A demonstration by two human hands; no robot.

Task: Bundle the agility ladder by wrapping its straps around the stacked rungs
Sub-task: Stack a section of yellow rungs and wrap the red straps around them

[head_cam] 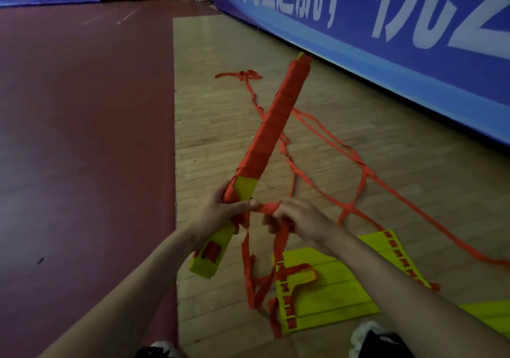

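At the bottom edge your shoes point(369, 337) were cut off by the frame and too dim to read clearly. Just ahead, flat yellow plastic rungs point(331, 291) lay side by side on the wooden floor point(220, 137), with orange webbing threaded through their slotted ends. Your left hand point(218, 214) was curled around the rung bundle point(273, 126), a long square-edged stack held up at a slant, its upper length wound tight in overlapping orange turns and its near end bare yellow. Your right hand point(298, 219) pinched the flat woven strap point(265, 207) drawn taut beside the bundle; its fingertips were hidden under the knuckles. Beyond, loose straps point(347, 206) sprawled in tangled loops. A glossy blue banner point(414, 62) ran along the far right, its white lettering cropped, beside smooth red flooring point(82, 109).
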